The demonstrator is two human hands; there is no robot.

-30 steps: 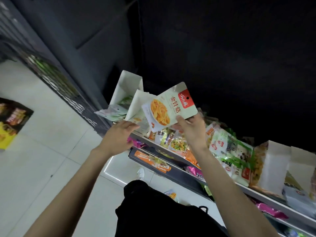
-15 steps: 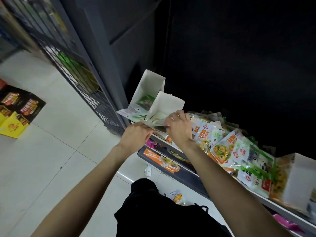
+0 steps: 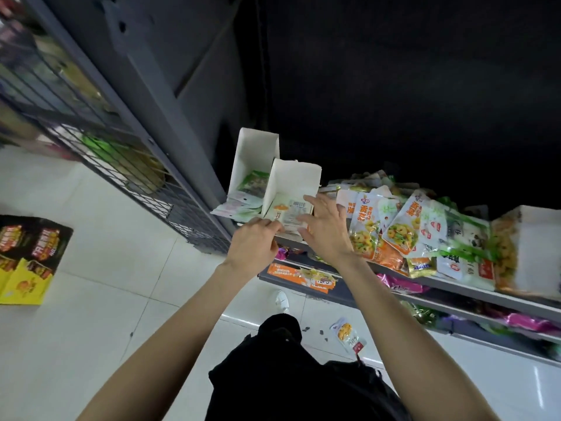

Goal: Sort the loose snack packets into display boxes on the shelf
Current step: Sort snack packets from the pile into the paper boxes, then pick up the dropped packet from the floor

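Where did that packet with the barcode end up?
In the head view, the barcode packet lies in the second white display box at the shelf's left end, between the left hand and right hand.

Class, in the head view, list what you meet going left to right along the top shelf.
Back white box → front white box → right hand → loose packet pile → far-right box.
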